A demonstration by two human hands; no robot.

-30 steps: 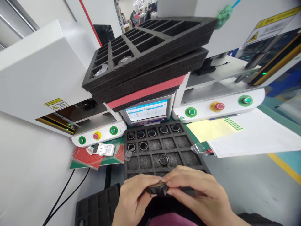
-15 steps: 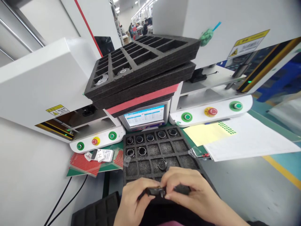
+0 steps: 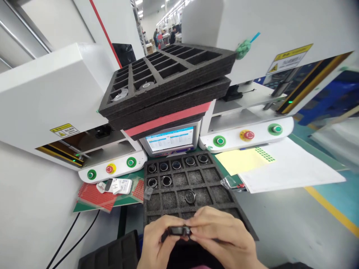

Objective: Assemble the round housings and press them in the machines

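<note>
Both hands hold a small dark device [image 3: 177, 231], seen edge-on above the near part of a black foam tray [image 3: 182, 180]. My left hand [image 3: 157, 239] grips its left end between thumb and fingers. On the right side, my right hand [image 3: 221, 233] pinches the other end, fingertips close together. Round watch-like pieces sit in the tray: a full back row, two in the second row at the left, and one dark round piece [image 3: 190, 197] in the third row, just beyond my hands.
A stack of foam trays [image 3: 171, 97] rises above a lit screen [image 3: 171, 140]. White machines with green and red buttons flank it. Yellow paper [image 3: 238, 160] and white sheets [image 3: 294, 168] lie right; red sticker sheets [image 3: 97, 196] and a white box [image 3: 123, 186] lie left.
Both hands still hold the device, which is now slightly lower and further left in view. My right hand's fingers have closed in more around its right end. The whole view has shifted slightly.
</note>
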